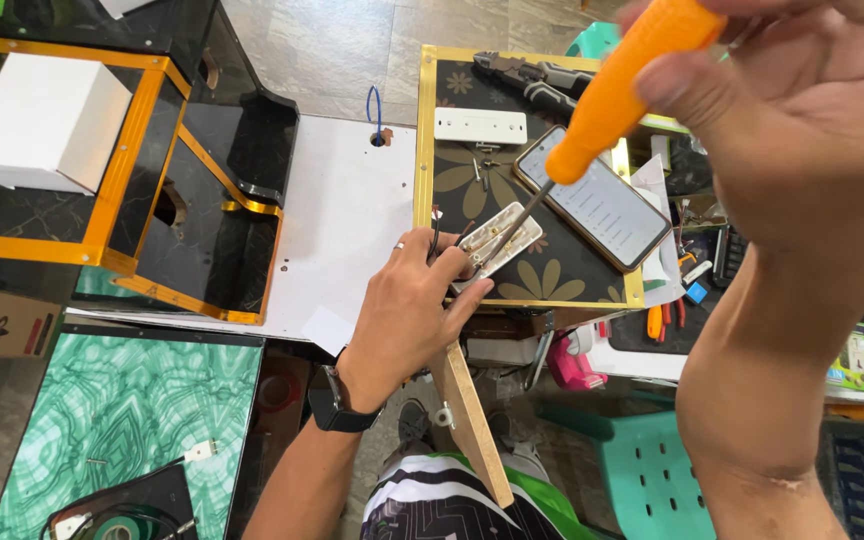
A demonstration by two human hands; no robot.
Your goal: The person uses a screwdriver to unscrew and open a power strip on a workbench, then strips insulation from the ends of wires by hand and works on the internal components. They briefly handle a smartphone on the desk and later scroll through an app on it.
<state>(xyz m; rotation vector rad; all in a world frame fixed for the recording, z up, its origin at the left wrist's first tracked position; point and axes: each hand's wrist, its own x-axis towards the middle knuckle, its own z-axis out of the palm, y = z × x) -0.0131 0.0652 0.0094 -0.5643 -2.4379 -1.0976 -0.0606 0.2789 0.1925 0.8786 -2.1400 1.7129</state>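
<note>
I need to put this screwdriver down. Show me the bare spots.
Free: the white panel between the black-and-gold frame and the floral board, left of the left hand. Crowded: the floral board holds the phone, pliers, white strip and socket; the bench at right is cluttered.

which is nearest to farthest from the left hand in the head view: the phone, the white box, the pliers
From the left hand:
1. Phone, just to its right on the floral board.
2. Pliers, at the board's far edge, beyond the phone.
3. White box, far off to the left on the black gold-framed stand.
</note>
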